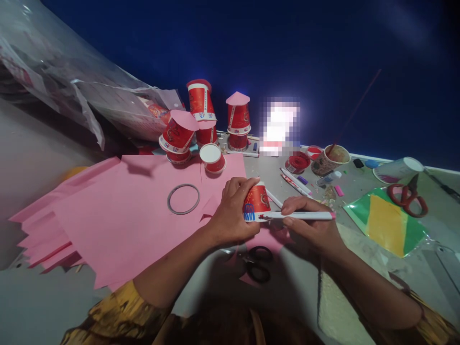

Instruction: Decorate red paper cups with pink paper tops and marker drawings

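My left hand (235, 211) is wrapped round a red paper cup (259, 197) and holds it above the table. Blue marks and some small dark marks show on the cup's white band. Between the fingers and thumb of my right hand (311, 225) lies a white marker (305, 216), held level. Its tip points left and meets the white band, though I cannot tell for certain that it touches. Below the cup lie black-handled scissors (260, 264) on pink paper scraps. A grey ring (183, 199) rests on pink paper to the left.
Pink paper sheets (118, 206) cover the left side. Stacked red cups with pink tops (237, 112) stand at the back. Toward the right are a cup with a brush (330, 160), a red paint pot (297, 163), red-handled scissors (408, 199) and green and yellow paper (386, 225).
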Available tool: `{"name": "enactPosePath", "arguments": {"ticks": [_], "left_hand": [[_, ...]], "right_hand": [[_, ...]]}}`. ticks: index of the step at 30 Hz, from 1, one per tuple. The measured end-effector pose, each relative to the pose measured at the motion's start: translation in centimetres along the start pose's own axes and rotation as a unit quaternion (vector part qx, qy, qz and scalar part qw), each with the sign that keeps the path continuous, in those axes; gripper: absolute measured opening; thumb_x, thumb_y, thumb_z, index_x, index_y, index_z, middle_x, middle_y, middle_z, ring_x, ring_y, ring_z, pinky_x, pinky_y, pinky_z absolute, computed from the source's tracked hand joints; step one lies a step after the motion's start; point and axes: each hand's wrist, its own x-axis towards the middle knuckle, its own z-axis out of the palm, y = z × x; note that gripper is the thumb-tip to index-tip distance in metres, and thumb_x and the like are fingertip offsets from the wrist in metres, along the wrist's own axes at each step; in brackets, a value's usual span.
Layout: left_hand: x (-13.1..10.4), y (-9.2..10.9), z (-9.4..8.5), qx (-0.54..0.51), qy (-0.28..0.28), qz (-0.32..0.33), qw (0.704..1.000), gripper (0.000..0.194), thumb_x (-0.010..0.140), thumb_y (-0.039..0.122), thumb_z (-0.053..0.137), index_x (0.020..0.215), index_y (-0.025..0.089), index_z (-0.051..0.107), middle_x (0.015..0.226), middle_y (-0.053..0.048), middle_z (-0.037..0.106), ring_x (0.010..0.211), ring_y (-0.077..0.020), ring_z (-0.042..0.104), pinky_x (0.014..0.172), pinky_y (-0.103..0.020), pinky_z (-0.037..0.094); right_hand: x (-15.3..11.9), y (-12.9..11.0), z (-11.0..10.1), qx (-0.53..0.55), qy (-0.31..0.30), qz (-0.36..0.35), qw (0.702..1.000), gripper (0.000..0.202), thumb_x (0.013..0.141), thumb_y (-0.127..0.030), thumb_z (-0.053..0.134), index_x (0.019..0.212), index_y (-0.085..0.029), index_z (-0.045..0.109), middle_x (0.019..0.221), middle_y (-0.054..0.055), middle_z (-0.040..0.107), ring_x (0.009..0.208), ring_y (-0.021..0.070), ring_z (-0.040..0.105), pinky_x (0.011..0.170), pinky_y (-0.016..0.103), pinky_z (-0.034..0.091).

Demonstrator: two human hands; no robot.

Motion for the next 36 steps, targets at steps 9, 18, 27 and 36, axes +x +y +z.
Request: {"name": "enactPosePath", "arguments": {"ticks": [9,18,27,36], "left_hand": [[0.1,0.1,-0.1,0.005,-0.002,0.003,1.000,0.092,0.064,0.014,0.076,0.149,0.027,0.042,0.137,-0.011,0.047,0.133,-0.0329,0.046,0.120,-0.055,0.042],[0.1,0.0,-0.1,-0.036,0.009,0.016,0.999,0.089,0.065,0.011,0.072,0.146,0.028,0.040,0.140,-0.011,0.045,0.135,-0.0324,0.049,0.119,-0.054,0.045],[0.3,0.1,-0.4,-0.052,0.013,0.007,0.999,0.088,0.066,0.010,0.072,0.145,0.029,0.039,0.142,-0.011,0.046,0.136,-0.0336,0.051,0.117,-0.057,0.048],[0.2,0.1,-0.4,-0.092,0.002,-0.024,0.995,0.088,0.064,0.006,0.064,0.145,0.027,0.037,0.146,-0.011,0.046,0.137,-0.0315,0.053,0.120,-0.056,0.047]], "right_hand": [[0.3,0.1,-0.1,0.032,-0.030,-0.026,0.999,0.007,0.083,-0.025,0.084,0.083,-0.024,0.077,0.078,0.000,0.074,0.067,0.0159,0.067,0.063,0.027,0.053],[0.3,1.3,0.1,0.210,0.009,0.062,0.976,0.024,0.080,-0.042,0.090,0.080,-0.023,0.076,0.077,0.001,0.069,0.057,0.0142,0.062,0.053,0.028,0.053],[1.3,0.5,0.3,0.282,0.071,0.179,0.940,0.043,0.066,-0.051,0.098,0.077,-0.024,0.066,0.059,-0.004,0.058,0.048,0.0097,0.043,0.041,0.020,0.034],[1.5,1.2,0.2,0.300,0.083,0.168,0.935,0.041,0.068,-0.047,0.096,0.069,-0.021,0.065,0.059,-0.005,0.057,0.046,0.0067,0.039,0.042,0.020,0.032]]}}
